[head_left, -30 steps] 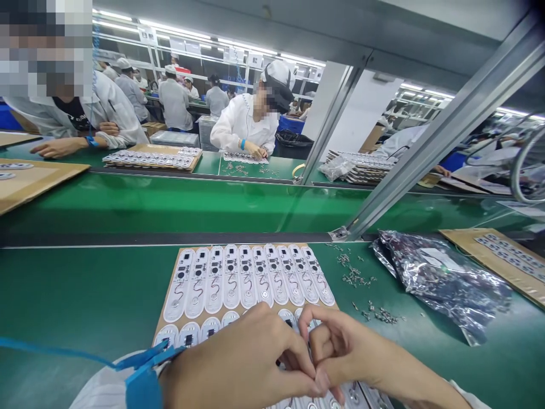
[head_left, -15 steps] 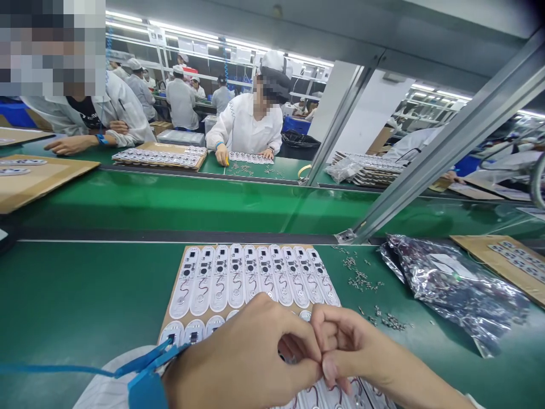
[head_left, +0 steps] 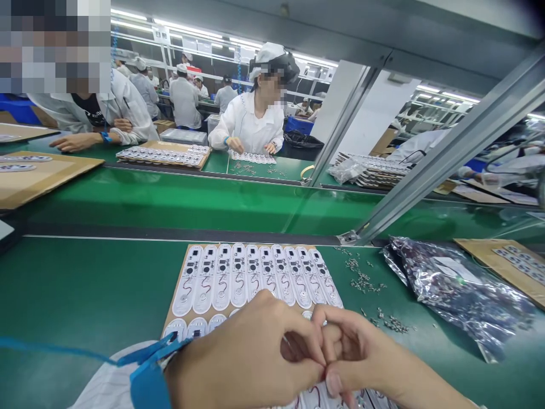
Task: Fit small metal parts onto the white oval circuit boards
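My left hand (head_left: 251,352) and my right hand (head_left: 353,352) meet fingertip to fingertip over the lower part of a cardboard sheet (head_left: 175,307). Both are closed in a pinch, and whatever lies between the fingertips is hidden. A blue wrist strap (head_left: 149,380) with a cord circles my left wrist. On the cardboard lie rows of white oval-ended housings (head_left: 222,278), each with a small circuit board, a black round part and thin red and black wires. My hands cover much of the lower rows.
Small metal screws (head_left: 361,281) lie scattered on the green bench right of the cardboard. Beyond them are a silvery plastic bag (head_left: 451,289) and another cardboard sheet (head_left: 472,250). A metal post (head_left: 426,153) slants across the right. Co-workers sit across the green divider (head_left: 191,199).
My hands stay pinched together with only slight finger movement. The view has shifted a little. Across the bench, a co-worker's hand has moved from beside the parts to over them.
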Demonstrator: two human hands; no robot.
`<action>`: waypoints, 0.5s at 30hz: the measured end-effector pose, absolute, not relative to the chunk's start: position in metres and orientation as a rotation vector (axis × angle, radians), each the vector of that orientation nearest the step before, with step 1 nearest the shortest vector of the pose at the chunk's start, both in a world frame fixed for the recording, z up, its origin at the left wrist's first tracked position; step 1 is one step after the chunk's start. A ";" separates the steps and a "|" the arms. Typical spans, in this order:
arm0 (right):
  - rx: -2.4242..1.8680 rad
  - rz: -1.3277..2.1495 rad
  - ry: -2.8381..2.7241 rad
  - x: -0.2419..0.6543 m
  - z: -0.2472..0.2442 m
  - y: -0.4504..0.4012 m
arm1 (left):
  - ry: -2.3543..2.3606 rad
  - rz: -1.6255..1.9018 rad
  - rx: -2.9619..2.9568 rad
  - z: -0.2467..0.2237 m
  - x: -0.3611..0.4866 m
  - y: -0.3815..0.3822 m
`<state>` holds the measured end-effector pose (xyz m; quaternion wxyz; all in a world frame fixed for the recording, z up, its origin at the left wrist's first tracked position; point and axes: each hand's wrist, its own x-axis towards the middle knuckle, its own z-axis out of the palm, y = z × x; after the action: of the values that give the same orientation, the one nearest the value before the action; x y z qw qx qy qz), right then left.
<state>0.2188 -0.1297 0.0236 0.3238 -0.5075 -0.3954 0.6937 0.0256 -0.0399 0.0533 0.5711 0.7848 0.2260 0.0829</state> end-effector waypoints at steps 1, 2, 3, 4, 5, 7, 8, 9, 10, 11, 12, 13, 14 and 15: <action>-1.364 1.679 -1.114 0.218 0.027 -0.131 | 0.539 0.215 1.742 0.053 0.027 -0.036; -1.405 1.498 -1.206 0.218 0.030 -0.133 | 0.545 0.229 1.620 0.052 0.028 -0.032; -1.447 1.295 -1.301 0.217 0.033 -0.134 | 0.545 0.239 1.490 0.051 0.029 -0.027; -1.473 1.092 -1.389 0.216 0.036 -0.135 | 0.536 0.240 1.370 0.050 0.031 -0.023; -1.479 0.919 -1.466 0.216 0.038 -0.135 | 0.519 0.236 1.275 0.049 0.031 -0.020; -1.447 0.678 -1.579 0.215 0.038 -0.134 | 0.480 0.232 1.165 0.047 0.032 -0.015; -1.424 0.593 -1.617 0.215 0.037 -0.133 | 0.469 0.236 1.140 0.047 0.033 -0.014; -1.402 0.523 -1.647 0.215 0.036 -0.132 | 0.461 0.234 1.125 0.046 0.033 -0.014; -1.385 0.463 -1.669 0.215 0.034 -0.130 | 0.456 0.231 1.109 0.046 0.033 -0.014; -1.371 0.412 -1.688 0.214 0.033 -0.129 | 0.452 0.227 1.095 0.046 0.033 -0.015; -1.355 0.364 -1.707 0.214 0.033 -0.127 | 0.449 0.221 1.083 0.046 0.033 -0.015; -1.344 0.321 -1.726 0.214 0.033 -0.126 | 0.448 0.217 1.070 0.046 0.032 -0.016; -1.335 0.280 -1.748 0.213 0.033 -0.126 | 0.446 0.211 1.060 0.046 0.032 -0.017; -1.328 0.239 -1.772 0.213 0.034 -0.126 | 0.446 0.207 1.051 0.046 0.032 -0.017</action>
<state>0.2128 -0.1257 0.0341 0.4413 -0.5351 -0.7139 0.0964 0.0322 -0.0167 0.0458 0.8363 0.4966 0.2105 0.0978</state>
